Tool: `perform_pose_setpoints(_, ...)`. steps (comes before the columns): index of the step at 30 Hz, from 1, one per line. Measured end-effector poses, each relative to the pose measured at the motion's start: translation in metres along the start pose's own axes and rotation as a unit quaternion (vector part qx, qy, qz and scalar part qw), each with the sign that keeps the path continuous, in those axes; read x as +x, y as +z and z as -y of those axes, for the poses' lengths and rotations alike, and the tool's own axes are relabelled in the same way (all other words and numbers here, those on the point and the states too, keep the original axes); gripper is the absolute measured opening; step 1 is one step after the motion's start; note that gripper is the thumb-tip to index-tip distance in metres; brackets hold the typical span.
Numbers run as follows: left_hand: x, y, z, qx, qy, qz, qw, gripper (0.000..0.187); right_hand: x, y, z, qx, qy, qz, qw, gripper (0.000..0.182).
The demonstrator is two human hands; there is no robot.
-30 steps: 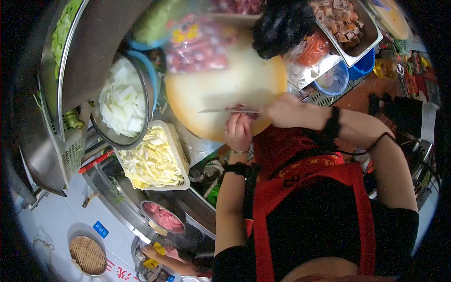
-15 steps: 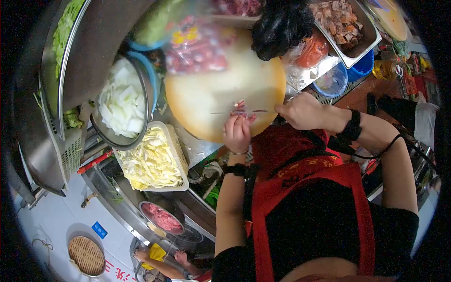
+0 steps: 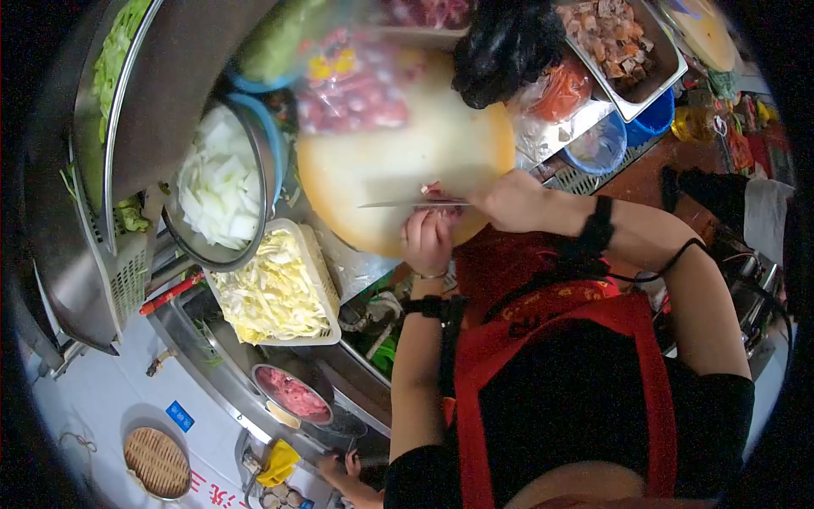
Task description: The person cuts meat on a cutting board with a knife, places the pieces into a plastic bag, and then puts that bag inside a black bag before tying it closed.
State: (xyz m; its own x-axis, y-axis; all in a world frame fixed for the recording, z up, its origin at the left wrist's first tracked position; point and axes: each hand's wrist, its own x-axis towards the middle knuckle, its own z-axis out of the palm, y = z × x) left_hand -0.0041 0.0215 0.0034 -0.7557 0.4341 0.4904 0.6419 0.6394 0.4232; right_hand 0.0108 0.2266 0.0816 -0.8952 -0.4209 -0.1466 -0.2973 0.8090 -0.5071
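At the near edge of the board (image 3: 462,140), the left hand (image 3: 426,242) has its fingers drawn close together, holding down a small piece of meat (image 3: 448,213) that they partly hide. The right hand (image 3: 509,202) is closed round the handle of a knife (image 3: 390,204), whose blade lies across the meat, just past the left fingertips. The step in hand looks like slicing; a further cut would call for tucked fingertips, a firm hold and an upright blade. A cut bit (image 3: 431,188) lies on the board just past the blade.

Left of the board, a white basket (image 3: 322,263) stands nearest, heaped with shredded cabbage (image 3: 267,293). Further along that side, a metal bowl (image 3: 267,178) holds white slices (image 3: 219,191). Over the board's far left part is a clear pack (image 3: 352,102) of reddish chunks, blurred. Past its far right edge sit a black bag (image 3: 509,51) and a clear bag (image 3: 570,92) with something orange-red inside; beyond them, a metal tray (image 3: 626,109) holds chopped chunks (image 3: 615,38). Well apart from the board, to its near left, a pan (image 3: 326,406) contains pink meat (image 3: 292,394).
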Motion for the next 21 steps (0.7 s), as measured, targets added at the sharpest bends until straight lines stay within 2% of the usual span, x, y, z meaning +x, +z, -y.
perform_pose_setpoints(1, 0.001, 0.0, -0.001, 0.006, -0.002, -0.003, 1.0, 0.011, -0.008, -0.002, -0.007, -0.004, -0.004, -0.037, 0.999, 0.026)
perform_pose_setpoints(2, 0.0, 0.0, -0.001, 0.013, -0.005, -0.004, 1.0, 0.009, -0.014, -0.002, -0.01, -0.005, -0.005, -0.034, 0.999, 0.026)
perform_pose_setpoints(4, 0.0, -0.001, -0.002, 0.006, -0.004, -0.01, 1.0, 0.009, -0.024, -0.008, -0.01, 0.016, 0.051, 0.012, 0.998, 0.019)
perform_pose_setpoints(8, -0.001, 0.001, -0.001, 0.004, -0.005, -0.014, 1.0, 0.011, -0.03, -0.026, -0.007, -0.021, 0.019, 0.073, 0.997, 0.018)
perform_pose_setpoints(12, -0.003, 0.0, -0.001, -0.008, -0.016, -0.004, 1.0, 0.012, -0.026, -0.019, -0.009, -0.042, 0.009, 0.084, 0.996, 0.021)
perform_pose_setpoints(15, -0.003, -0.001, -0.002, 0.0, -0.01, -0.007, 1.0, 0.011, -0.004, 0.002, 0.0, -0.013, -0.001, 0.058, 0.998, 0.029)
perform_pose_setpoints(18, -0.002, 0.0, -0.002, -0.018, 0.006, -0.015, 1.0, 0.015, 0.017, 0.016, 0.01, -0.028, 0.022, 0.082, 0.996, 0.033)
perform_pose_setpoints(21, -0.001, -0.002, -0.002, -0.026, 0.0, -0.008, 1.0, 0.016, 0.01, 0.013, 0.007, 0.001, 0.007, 0.033, 0.999, 0.041)
